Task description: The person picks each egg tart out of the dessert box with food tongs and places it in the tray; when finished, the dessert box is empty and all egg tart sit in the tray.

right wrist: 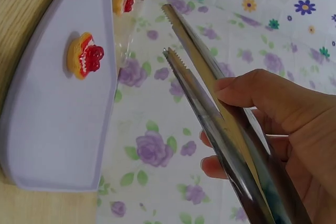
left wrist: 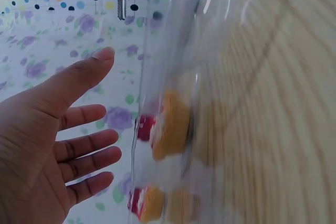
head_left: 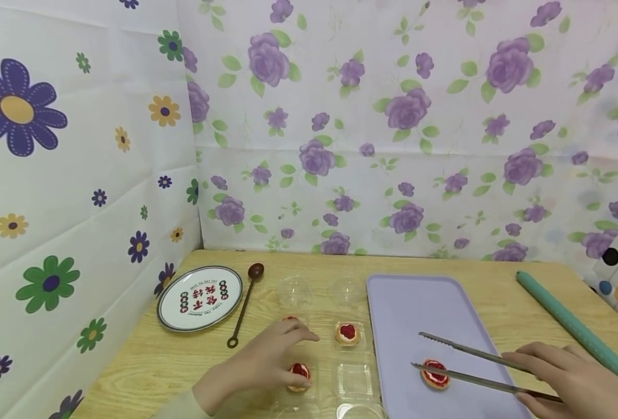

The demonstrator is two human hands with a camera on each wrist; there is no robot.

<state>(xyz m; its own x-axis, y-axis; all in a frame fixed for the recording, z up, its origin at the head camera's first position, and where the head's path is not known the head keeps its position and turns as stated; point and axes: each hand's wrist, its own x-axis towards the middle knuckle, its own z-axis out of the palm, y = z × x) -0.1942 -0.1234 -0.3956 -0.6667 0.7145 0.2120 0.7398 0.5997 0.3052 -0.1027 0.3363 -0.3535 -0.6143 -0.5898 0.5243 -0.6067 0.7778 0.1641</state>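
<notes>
My right hand holds a pair of metal tongs, their tips apart with nothing between them. Below the tongs, a red-topped tart lies on the lilac tray. My left hand hovers over the clear plastic container, fingers extended and holding nothing in the left wrist view. Inside the container's cups sit a tart on the right, another tart beside my left thumb, and a third, mostly hidden behind the left hand.
A white plate with red lettering lies at the left, beside a dark brown ladle-like spoon. A rolled teal item lies along the right side. Flowered cloth hangs behind the wooden table.
</notes>
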